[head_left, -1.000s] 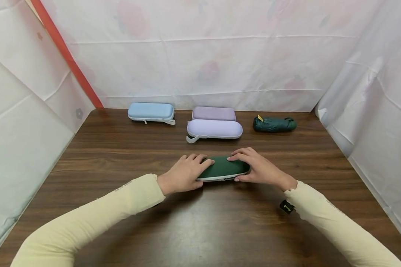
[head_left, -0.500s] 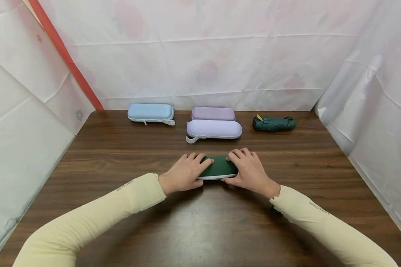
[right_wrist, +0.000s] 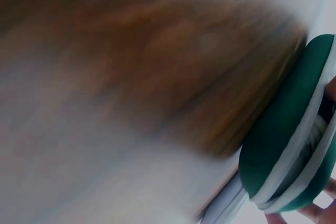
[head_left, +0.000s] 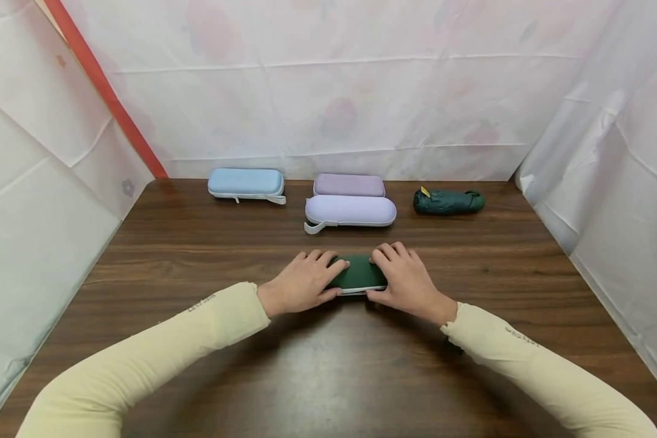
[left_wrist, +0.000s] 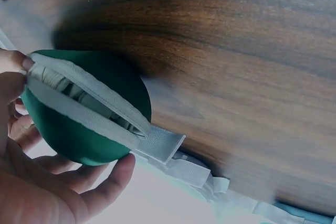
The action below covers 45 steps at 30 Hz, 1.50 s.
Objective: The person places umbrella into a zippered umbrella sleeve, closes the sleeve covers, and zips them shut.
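Green case (head_left: 358,274) lies flat near the middle of the wooden worktop (head_left: 197,243), long side across. Left hand (head_left: 301,283) curls over its left end, fingers on the lid, thumb at the front edge. Right hand (head_left: 407,281) clamps the right end the same way. Both grips closed on the case. Left wrist view: the case's (left_wrist: 89,114) grey zip band gapes slightly, pale lining inside. Right wrist view is blurred; the seam there seems parted too. At the back edge: blue case (head_left: 246,183) left, two lilac cases (head_left: 350,210) middle, touching, folded green umbrella (head_left: 449,201) right, all well apart from the hands.
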{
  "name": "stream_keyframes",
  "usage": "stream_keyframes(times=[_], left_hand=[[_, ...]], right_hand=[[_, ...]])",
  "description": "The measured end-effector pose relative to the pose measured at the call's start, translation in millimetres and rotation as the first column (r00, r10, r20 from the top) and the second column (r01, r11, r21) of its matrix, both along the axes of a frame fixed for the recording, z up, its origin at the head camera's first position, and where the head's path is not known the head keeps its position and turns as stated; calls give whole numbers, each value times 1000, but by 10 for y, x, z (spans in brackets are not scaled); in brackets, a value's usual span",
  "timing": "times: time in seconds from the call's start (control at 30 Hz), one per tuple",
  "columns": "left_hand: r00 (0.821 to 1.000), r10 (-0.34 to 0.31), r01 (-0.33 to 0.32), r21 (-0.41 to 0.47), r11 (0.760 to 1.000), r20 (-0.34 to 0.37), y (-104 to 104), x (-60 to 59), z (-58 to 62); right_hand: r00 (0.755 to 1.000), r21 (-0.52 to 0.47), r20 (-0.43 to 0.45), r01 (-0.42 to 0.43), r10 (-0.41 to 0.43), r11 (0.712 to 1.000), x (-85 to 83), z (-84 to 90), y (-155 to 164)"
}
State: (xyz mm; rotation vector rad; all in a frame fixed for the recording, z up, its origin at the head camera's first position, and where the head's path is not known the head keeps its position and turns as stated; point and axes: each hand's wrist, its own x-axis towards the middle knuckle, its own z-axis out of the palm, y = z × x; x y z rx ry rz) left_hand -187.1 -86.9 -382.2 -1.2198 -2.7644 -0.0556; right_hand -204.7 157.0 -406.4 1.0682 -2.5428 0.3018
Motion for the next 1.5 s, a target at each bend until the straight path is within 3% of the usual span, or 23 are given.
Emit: stream_keyframes(times=[0.2,0.33,0.43,0.57,0.7,0.8,0.9,1.1,1.13,1.27,1.3,1.37,1.43,1.5], left_hand=[[999,-28,28,2,1000,-25,18,-4,32],[999,-47,48,17,999,-26,36,-10,60],[999,-45,45,20,999,-8,50,-22,87],[999,-41,41,-13,999,0,52,-31,130],[999,-40,39,-50,998,-17,50,-25,147],[999,-41,40,-57,998,-17,64,-13,143],[999,-42,41,-70,997,-16,79,0,139],[999,-34,33,-96,995,-16,83,10,142],[999,-38,36,-95,995,-18,82,9,142],[998,-61,59,-74,996,-27,74,7,147],[997,-66,64,-74,995,-29,72,8,148],[997,-72,70,-75,995,-26,71,13,153],[997,-73,71,-79,994,-16,69,18,154],[997,-71,71,-82,994,-4,64,23,155]], right_hand=[[994,38,34,-103,102,994,-58,56,105],[964,25,188,-198,190,980,-134,143,208],[892,-44,384,-241,239,970,-241,254,285],[755,-136,608,-206,246,969,-464,373,331],[619,-148,749,-193,237,970,-680,393,305],[540,-150,801,-234,257,961,-778,375,258],[498,-154,818,-289,286,945,-836,358,203],[476,-135,804,-438,356,889,-921,355,103],[463,-136,805,-465,371,875,-938,358,91],[363,-174,833,-542,416,822,-1030,355,80],[339,-192,832,-566,439,802,-1094,285,104],[306,-212,832,-595,463,775,-1165,223,129],[305,-206,834,-602,461,772,-1185,209,144],[332,-181,836,-585,437,791,-1182,195,157]])
